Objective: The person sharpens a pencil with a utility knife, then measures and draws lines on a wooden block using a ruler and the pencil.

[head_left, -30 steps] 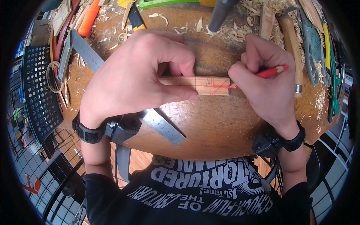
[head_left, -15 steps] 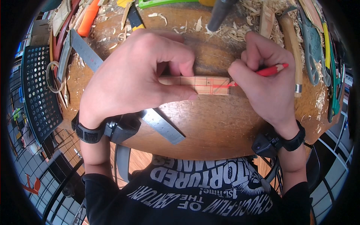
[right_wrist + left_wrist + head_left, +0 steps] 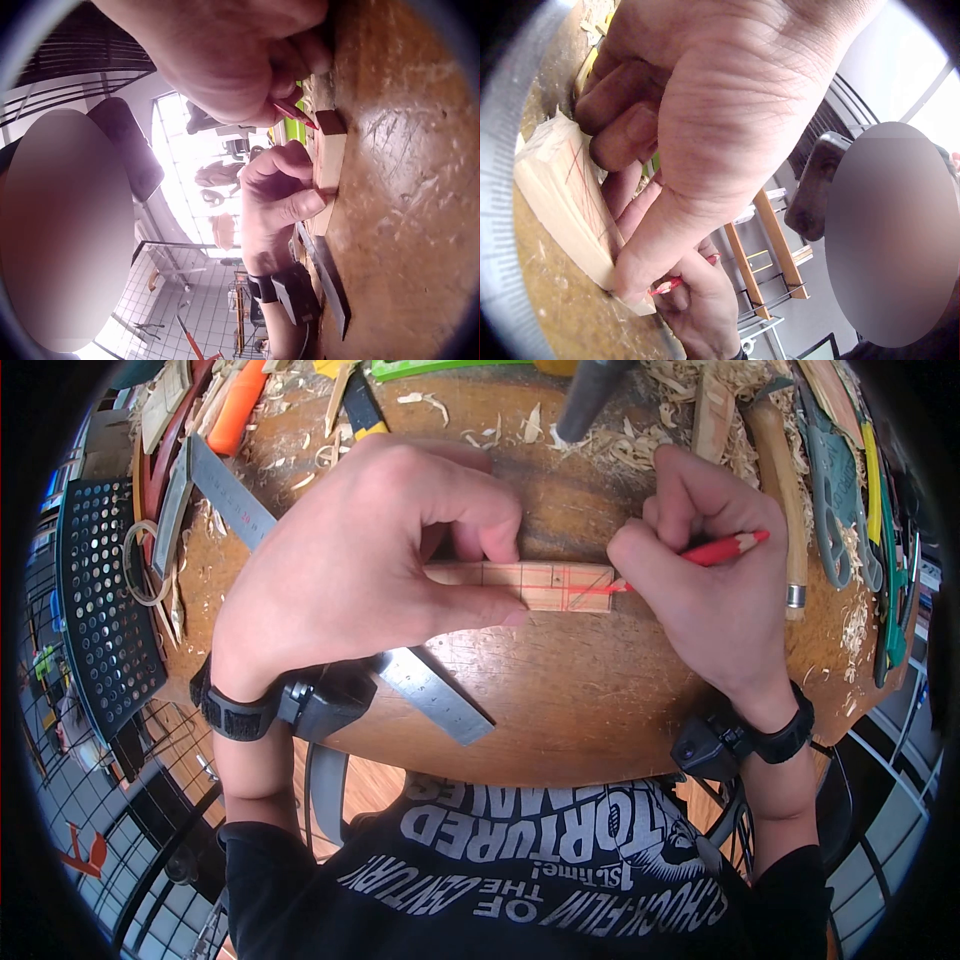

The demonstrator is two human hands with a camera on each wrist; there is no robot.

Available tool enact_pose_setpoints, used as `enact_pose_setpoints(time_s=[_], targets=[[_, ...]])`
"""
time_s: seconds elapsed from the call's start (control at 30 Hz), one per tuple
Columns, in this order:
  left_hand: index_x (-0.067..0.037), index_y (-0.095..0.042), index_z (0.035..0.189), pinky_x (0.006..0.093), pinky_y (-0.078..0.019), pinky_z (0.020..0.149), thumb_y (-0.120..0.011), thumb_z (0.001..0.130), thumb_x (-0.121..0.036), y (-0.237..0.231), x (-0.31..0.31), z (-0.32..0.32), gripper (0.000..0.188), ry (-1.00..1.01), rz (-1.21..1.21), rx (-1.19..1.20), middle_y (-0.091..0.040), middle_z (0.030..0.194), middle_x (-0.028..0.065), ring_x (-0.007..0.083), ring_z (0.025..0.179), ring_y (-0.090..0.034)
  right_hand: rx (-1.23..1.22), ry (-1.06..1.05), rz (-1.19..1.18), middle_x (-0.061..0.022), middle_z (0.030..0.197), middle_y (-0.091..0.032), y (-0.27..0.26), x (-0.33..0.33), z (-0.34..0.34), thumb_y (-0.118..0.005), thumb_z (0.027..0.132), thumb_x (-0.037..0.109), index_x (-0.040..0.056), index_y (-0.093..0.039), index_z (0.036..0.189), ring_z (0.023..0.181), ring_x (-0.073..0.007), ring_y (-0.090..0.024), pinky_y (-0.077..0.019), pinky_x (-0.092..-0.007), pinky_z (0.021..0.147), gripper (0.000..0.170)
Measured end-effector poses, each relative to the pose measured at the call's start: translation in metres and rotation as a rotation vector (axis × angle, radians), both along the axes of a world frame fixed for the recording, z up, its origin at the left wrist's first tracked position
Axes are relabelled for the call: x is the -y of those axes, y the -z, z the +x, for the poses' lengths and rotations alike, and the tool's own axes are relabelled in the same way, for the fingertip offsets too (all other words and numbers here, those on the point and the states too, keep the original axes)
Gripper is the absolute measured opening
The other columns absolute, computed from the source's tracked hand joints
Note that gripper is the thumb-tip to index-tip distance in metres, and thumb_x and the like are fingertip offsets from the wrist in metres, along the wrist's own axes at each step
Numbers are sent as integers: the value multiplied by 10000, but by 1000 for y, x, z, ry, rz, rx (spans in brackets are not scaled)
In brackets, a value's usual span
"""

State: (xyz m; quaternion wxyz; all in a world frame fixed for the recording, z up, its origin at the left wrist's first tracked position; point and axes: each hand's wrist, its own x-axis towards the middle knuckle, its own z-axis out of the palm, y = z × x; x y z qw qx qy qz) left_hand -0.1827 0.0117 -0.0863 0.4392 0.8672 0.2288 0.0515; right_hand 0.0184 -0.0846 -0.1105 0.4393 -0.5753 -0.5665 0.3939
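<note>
My left hand (image 3: pixel 340 560) grips a small wooden block (image 3: pixel 545 600) between thumb and fingers, holding it on the tabletop. Pencil-like dark lines and red lines cross the block's upper face, densest near its right end. In the left wrist view, the block's rough, splintered end (image 3: pixel 544 146) sticks out on the other side of the hand. A red pencil (image 3: pixel 715 552) is pinched in my right hand (image 3: pixel 705 570). Its tip lies at the block's right end, where the red marks are. The right wrist view shows the pencil tip (image 3: pixel 310 126) right at the block's top edge.
A metal ruler (image 3: pixel 435 695) runs beneath my left hand. Wood shavings (image 3: pixel 625 450) lie at the back, near a dark metal cylinder (image 3: pixel 590 400). An orange handle (image 3: pixel 238 410) and a yellow-black tool (image 3: pixel 362 408) are back left; a wooden handle (image 3: pixel 775 490) and scissors (image 3: pixel 830 495) lie right.
The pencil tip shifts slightly back and forth at the block's right end. My left hand keeps its grip, and the block barely moves.
</note>
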Motion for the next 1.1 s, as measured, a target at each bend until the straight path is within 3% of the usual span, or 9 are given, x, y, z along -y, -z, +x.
enact_pose_setpoints(time_s=[1.1], targets=[[-6, -565, 714, 222, -269, 457, -846, 657, -64, 1, 1, 0, 293, -24, -3, 3, -442, 721, -9, 42, 550, -385, 4, -1, 8, 73, 564, -331, 0, 1, 0, -564, 745, -89, 84, -310, 628, 535, -2, -304, -251, -201, 483, 329]])
